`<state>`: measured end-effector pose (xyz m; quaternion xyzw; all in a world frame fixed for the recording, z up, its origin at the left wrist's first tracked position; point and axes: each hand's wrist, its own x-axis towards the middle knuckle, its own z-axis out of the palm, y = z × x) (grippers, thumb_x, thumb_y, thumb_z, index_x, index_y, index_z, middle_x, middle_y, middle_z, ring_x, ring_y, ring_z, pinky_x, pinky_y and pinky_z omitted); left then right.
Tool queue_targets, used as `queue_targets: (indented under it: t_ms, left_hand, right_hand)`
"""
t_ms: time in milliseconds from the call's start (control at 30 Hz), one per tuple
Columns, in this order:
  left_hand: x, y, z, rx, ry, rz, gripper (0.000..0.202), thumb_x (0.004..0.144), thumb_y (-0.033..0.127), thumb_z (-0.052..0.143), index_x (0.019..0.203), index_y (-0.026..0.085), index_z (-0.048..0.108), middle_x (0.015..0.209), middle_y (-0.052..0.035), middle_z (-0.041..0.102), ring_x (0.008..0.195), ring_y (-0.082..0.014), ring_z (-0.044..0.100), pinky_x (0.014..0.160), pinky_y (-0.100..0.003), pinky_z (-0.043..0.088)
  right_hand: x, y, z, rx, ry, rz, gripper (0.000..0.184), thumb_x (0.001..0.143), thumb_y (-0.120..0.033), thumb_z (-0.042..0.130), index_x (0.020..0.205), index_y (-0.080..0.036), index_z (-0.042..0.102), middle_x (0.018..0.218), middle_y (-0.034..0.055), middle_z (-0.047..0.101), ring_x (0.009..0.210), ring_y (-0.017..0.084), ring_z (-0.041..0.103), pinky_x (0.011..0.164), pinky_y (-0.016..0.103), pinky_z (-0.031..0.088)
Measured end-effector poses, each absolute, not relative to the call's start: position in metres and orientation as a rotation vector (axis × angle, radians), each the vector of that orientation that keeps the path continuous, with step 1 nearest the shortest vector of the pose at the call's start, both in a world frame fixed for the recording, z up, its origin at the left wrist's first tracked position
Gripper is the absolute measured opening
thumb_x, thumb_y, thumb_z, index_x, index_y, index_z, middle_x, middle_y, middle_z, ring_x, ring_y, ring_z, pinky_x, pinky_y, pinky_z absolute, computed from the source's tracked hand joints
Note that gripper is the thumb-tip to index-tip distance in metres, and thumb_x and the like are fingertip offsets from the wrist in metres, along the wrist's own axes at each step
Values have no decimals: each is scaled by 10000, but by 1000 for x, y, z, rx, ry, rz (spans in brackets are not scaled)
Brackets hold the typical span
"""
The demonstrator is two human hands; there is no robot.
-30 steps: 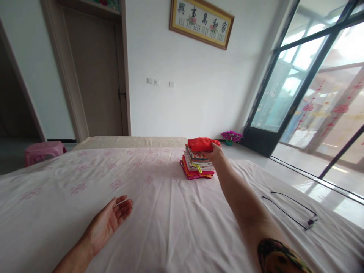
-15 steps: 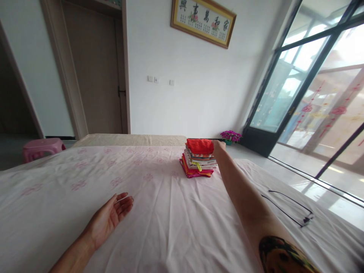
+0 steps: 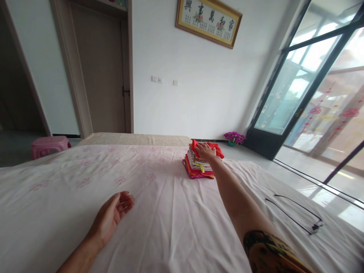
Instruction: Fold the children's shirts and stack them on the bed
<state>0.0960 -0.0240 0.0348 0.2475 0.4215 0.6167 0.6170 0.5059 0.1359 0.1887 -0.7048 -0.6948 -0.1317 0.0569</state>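
On the far part of the bed, a stack of folded cloths (image 3: 198, 174) has white, pink and orange layers, with a yellow strip on its front side. A red cloth (image 3: 218, 151) forms the top layer, its right corner sticking out past the pile. My right hand (image 3: 206, 151) lies over this red cloth, fingers stretched out flat towards the left. Nearer to me, my left hand (image 3: 111, 212) rests above the sheet, palm turned to the right, fingers loosely curved and holding nothing.
The white sheet (image 3: 153, 212) with pink flowers is wrinkled. Eyeglasses (image 3: 314, 226) lie on it at the right. Beyond the bed are a pink stool (image 3: 51, 146), a potted purple plant (image 3: 234, 138), a brown door (image 3: 99, 72) and a glass door (image 3: 292, 91).
My right hand has moved from the red cloth's right edge leftwards onto its top. The cloth's right corner now spreads outward. The view has shifted slightly; my left hand stays much the same.
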Motion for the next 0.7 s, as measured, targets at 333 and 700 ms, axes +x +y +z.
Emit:
queue_targets:
  t_ms: [333,700]
  left_hand:
    - [90,-23,24,1382,1486,1360,467,847,618,472,925,198,660,998,-82,739,1013,-247,680,975,-392,497]
    - [87,-18,20,1480,1535,1304,377,831,524,493,963,210,656,1064,-93,727,1037,-259,662,954,-367,487]
  right_hand:
    - [502,122,204,-2046,-1943,-357,468,1031,-382,248,1347,-217,552,1460,130,488,1389,283,352,1115,593,232]
    - [362,12,113,-1357,-2465,109,487,997,-435,398,1411,-200,506,1486,138,469,1394,275,399,1132,468,323]
